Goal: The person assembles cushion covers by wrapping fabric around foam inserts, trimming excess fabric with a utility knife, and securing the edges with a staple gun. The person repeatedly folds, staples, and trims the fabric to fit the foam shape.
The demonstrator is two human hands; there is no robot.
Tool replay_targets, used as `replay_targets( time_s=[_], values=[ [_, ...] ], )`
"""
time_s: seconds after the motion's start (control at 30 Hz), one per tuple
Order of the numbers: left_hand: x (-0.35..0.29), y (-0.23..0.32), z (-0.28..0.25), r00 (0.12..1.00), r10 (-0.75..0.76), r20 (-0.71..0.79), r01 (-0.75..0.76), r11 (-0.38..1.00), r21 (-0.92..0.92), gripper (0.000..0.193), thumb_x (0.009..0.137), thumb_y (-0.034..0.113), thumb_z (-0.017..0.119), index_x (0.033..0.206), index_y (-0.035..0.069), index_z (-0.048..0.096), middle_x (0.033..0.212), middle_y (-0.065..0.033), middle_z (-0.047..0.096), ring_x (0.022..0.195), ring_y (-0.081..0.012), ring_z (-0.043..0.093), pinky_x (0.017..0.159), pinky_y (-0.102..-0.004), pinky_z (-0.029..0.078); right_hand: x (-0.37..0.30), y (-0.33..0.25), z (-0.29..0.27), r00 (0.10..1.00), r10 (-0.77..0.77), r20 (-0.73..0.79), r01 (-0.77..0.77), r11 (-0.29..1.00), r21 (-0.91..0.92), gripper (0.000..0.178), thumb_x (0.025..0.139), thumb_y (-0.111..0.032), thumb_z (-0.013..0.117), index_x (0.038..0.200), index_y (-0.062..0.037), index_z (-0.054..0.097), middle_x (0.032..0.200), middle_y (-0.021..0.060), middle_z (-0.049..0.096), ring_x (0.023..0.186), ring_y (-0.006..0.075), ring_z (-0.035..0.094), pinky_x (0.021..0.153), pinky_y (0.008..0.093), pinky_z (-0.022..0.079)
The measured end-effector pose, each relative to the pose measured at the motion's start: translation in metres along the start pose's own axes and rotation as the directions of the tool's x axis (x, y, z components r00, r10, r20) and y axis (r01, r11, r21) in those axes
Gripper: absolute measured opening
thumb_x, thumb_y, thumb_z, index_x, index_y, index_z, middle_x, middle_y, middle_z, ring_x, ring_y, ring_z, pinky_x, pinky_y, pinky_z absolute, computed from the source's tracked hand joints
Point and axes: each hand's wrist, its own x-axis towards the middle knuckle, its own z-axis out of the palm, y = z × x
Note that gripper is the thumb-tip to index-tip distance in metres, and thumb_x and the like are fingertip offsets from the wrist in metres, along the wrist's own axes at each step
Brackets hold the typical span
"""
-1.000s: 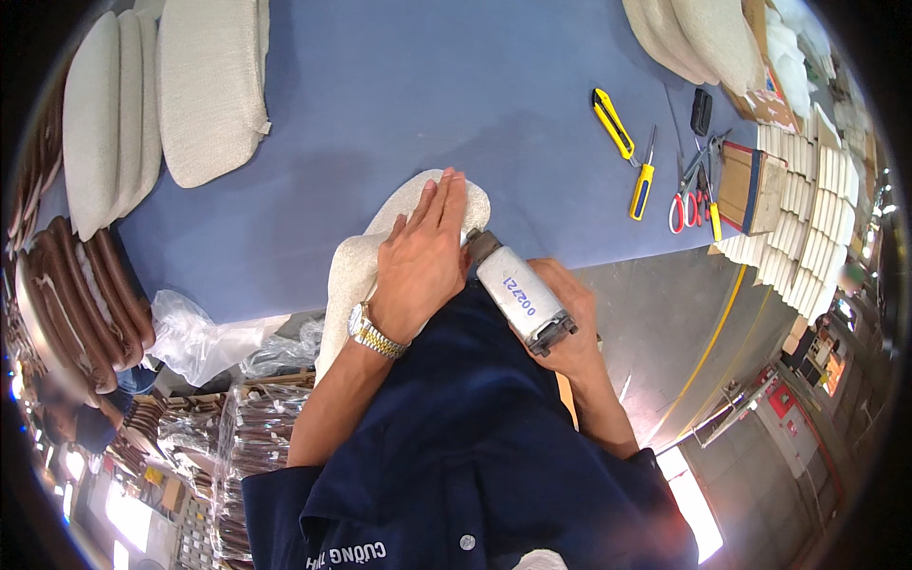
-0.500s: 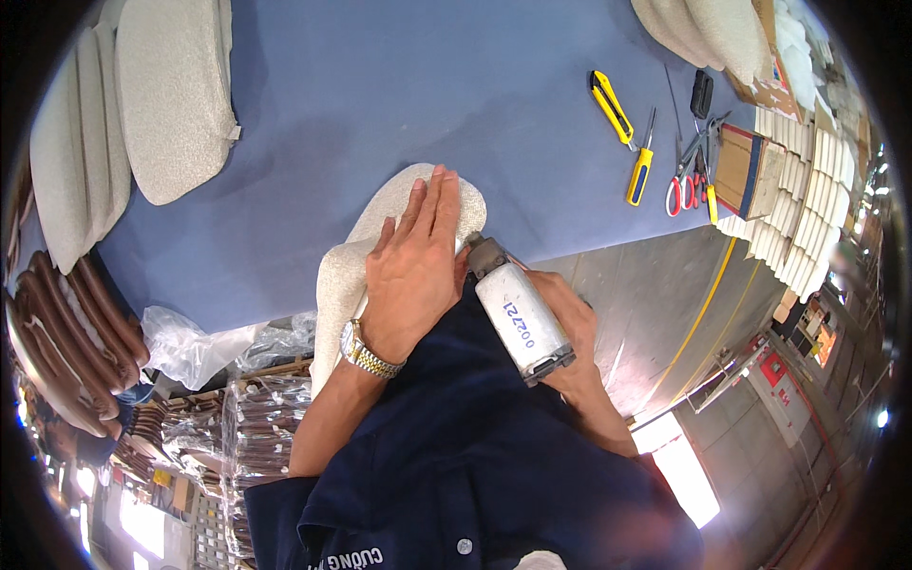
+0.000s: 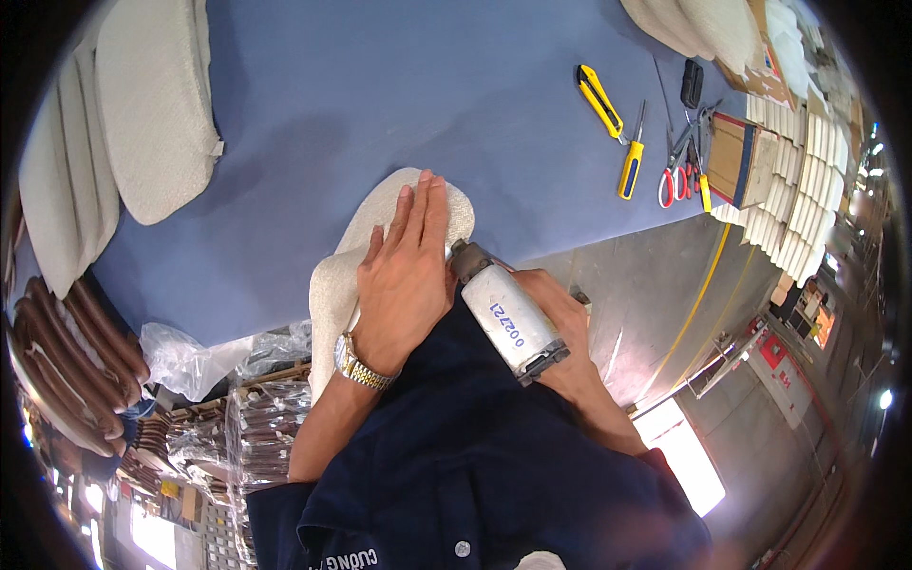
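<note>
My left hand [image 3: 404, 275] lies flat, fingers together, on a cream fabric-covered cushion piece [image 3: 380, 223] that hangs over the near edge of the blue-covered table [image 3: 380, 104]. A metal watch is on that wrist. My right hand [image 3: 560, 328] grips a white cylindrical pneumatic staple gun [image 3: 503, 318], whose dark nose points at the cushion's edge right beside my left hand. Most of my right hand is hidden behind the tool.
Finished cream cushions [image 3: 152, 123] are stacked at the table's left. A yellow utility knife [image 3: 600, 102], a yellow-handled screwdriver [image 3: 630, 163], red-handled scissors [image 3: 676, 176] and stacked foam pieces [image 3: 798, 199] lie at the right. Brown curved wooden parts [image 3: 66, 351] and plastic bags [image 3: 190, 356] sit lower left.
The view has shifted slightly; my left hand still presses the cushion, and the staple gun has moved a little closer to the cushion's edge.
</note>
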Motion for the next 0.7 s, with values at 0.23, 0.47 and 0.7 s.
replay_targets(
  time_s=[0.23,0.47,0.7],
  values=[
    [0.005,-0.004,-0.005,0.999,-0.010,0.045,0.011,0.999,-0.031,0.087,0.084,0.004,0.069,0.161,0.006,0.030,0.168,-0.0168,0.032,0.152,-0.0381,0.036,0.112,-0.0616,0.044,0.010,-0.002,0.000,0.996,0.078,0.049,-0.080,0.996,0.029,0.053,0.075,-0.012,0.083,0.123,0.0013,0.064,0.113,0.0181,0.069,0.103,0.0367,0.070,0.088,0.0403,0.056],
    [0.008,-0.003,-0.013,1.000,0.001,0.021,0.000,0.999,-0.033,0.085,0.086,0.002,0.064,0.162,0.028,0.035,0.165,-0.0174,0.036,0.147,-0.0418,0.042,0.109,-0.0631,0.046,0.015,-0.007,0.008,0.998,0.052,0.036,-0.051,0.999,-0.016,0.053,0.075,-0.014,0.082,0.122,0.0032,0.064,0.113,0.0188,0.069,0.099,0.0367,0.071,0.082,0.0408,0.058],
    [0.006,-0.004,-0.011,1.000,0.009,0.003,-0.008,0.994,-0.112,0.088,0.082,-0.002,0.065,0.161,0.029,0.039,0.165,-0.0172,0.037,0.147,-0.0441,0.042,0.109,-0.0612,0.047,0.004,-0.001,0.019,0.995,-0.055,-0.087,0.050,0.998,-0.049,0.052,0.075,-0.013,0.082,0.121,0.0040,0.065,0.110,0.0190,0.071,0.093,0.0357,0.072,0.079,0.0404,0.058]
  ],
)
